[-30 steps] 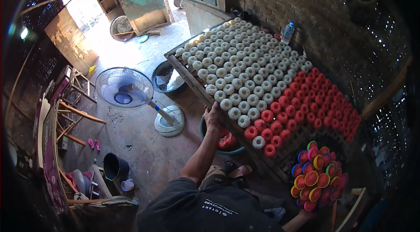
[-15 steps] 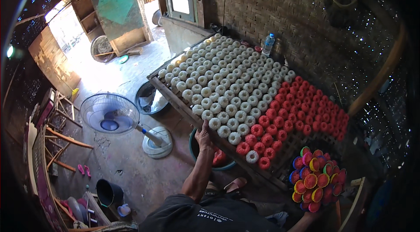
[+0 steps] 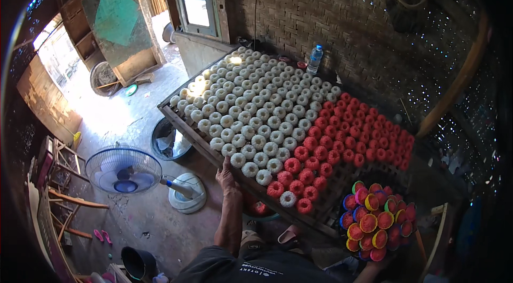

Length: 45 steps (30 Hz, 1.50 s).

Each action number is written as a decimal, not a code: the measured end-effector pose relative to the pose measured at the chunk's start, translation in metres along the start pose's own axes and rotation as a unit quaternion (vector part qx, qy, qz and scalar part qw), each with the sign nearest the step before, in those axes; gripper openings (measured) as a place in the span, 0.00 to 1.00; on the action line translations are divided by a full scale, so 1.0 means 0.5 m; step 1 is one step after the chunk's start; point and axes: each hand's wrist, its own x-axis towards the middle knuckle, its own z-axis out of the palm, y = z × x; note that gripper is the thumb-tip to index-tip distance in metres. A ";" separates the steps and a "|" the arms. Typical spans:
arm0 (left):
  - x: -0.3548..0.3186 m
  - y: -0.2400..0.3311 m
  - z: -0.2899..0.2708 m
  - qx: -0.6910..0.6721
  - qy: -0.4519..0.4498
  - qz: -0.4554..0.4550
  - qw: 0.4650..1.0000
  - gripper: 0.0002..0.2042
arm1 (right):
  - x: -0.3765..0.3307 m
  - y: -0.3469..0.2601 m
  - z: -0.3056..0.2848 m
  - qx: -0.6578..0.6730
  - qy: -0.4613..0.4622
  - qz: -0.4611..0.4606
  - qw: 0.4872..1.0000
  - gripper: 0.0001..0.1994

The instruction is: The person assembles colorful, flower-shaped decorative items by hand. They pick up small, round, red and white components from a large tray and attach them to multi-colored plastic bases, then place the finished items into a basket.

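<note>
Left hand [image 3: 227,177] at the near edge of the slatted bench [image 3: 342,182], thumb uppermost against the frame; cannot tell whether the fingers are closed around it. Right hand [image 3: 372,270] low at the near right, beside the underside of a heap of coloured cups [image 3: 368,223]; mostly hidden, so cannot tell whether it is spread or pinching. The cups, rimmed in yellow, blue, green and pink and packed with red stuff, are bunched at the near right corner; whether the bench bears them is unclear.

White rings [image 3: 258,145] in close rows over the far and left part of the bench. Red rings [image 3: 355,136] on the right part and along to the near edge, a lone white one among them. Bare slats between red rings and cups.

Clear bottle [image 3: 315,62] with blue cap upright beyond the white rings, near the woven wall [image 3: 331,0]. Standing fan [image 3: 124,171] on the floor, left of the bench
</note>
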 end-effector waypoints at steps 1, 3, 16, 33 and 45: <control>0.000 -0.005 0.000 -0.003 -0.004 -0.001 1.000 0.19 | 0.003 0.001 -0.012 0.008 -0.002 -0.001 1.000 0.27; 0.011 -0.021 -0.012 -0.007 -0.015 -0.002 1.000 0.19 | 0.006 0.005 -0.038 0.029 -0.006 -0.004 1.000 0.27; 0.010 -0.032 -0.038 0.014 -0.219 -0.063 0.974 0.26 | 0.002 0.102 -0.087 0.225 -0.060 0.018 0.972 0.28; 0.058 -0.058 -0.079 0.016 -0.151 -0.059 0.987 0.28 | -0.068 -0.045 0.097 0.198 0.179 0.000 0.964 0.24; 0.037 -0.046 -0.060 0.052 -0.149 -0.034 0.987 0.28 | -0.076 0.010 0.015 0.027 0.260 0.108 0.959 0.24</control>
